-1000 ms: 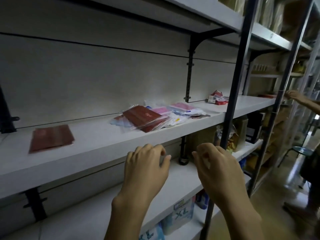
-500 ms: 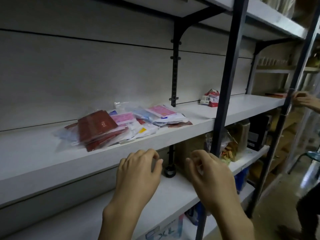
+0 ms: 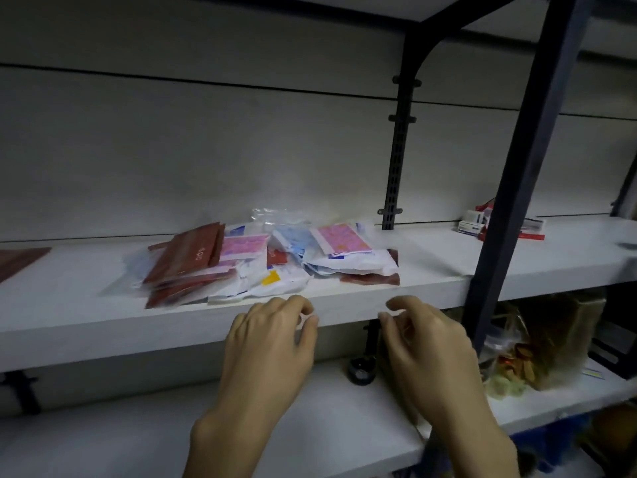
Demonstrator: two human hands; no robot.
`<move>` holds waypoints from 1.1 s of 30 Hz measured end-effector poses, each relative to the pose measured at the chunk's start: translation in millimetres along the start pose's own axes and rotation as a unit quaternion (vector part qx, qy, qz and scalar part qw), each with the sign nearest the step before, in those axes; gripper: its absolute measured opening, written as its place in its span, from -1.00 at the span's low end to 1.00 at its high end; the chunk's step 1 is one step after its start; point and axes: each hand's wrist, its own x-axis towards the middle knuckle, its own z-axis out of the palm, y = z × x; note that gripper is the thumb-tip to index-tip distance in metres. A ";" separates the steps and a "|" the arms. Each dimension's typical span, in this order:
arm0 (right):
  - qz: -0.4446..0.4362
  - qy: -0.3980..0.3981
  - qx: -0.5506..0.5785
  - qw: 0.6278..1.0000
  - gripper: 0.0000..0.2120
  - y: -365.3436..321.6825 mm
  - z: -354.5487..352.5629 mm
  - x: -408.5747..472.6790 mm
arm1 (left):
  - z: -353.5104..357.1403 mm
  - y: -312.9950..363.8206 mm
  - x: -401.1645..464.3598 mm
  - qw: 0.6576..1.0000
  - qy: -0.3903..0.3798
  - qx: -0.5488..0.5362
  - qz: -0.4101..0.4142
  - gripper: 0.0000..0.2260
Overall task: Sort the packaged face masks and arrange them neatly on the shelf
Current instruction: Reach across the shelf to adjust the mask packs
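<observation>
The pile of packaged face masks [image 3: 269, 262] lies loose on the white shelf [image 3: 86, 305], a little left of the frame's centre: dark red packets [image 3: 188, 258] leaning on the left side, pink-patterned ones [image 3: 339, 239] on top, white and blue wrappers [image 3: 286, 281] spilling toward the front edge. I judge them light, thin and floppy, the clear film slick, so they will likely slide off each other if I lift from the middle. Better to pinch one packet by a free corner or edge, the top red one first. My left hand [image 3: 272, 343] hovers just below the shelf's front lip, fingers loosely curled, holding nothing. My right hand [image 3: 424, 343] is beside it, likewise curled and empty. At the far left edge a separate red packet [image 3: 20, 262] lies flat. To the right, past the dark upright post [image 3: 517, 174], sit some small boxes [image 3: 472, 225].
</observation>
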 end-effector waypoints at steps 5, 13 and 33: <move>-0.010 0.006 0.022 1.000 -0.79 13.9 11.4 46.1 | 8.1 -0.8 29.0 0.999 0.034 0.015 0.004 -0.91; 0.034 0.024 0.007 0.999 -0.74 38.7 44.8 142.4 | 23.5 -8.4 88.0 0.994 0.078 0.054 0.061 -0.97; 0.217 -0.077 0.286 0.930 -0.91 99.7 92.0 202.4 | 76.1 -11.5 133.3 0.993 -0.016 0.117 0.022 -0.81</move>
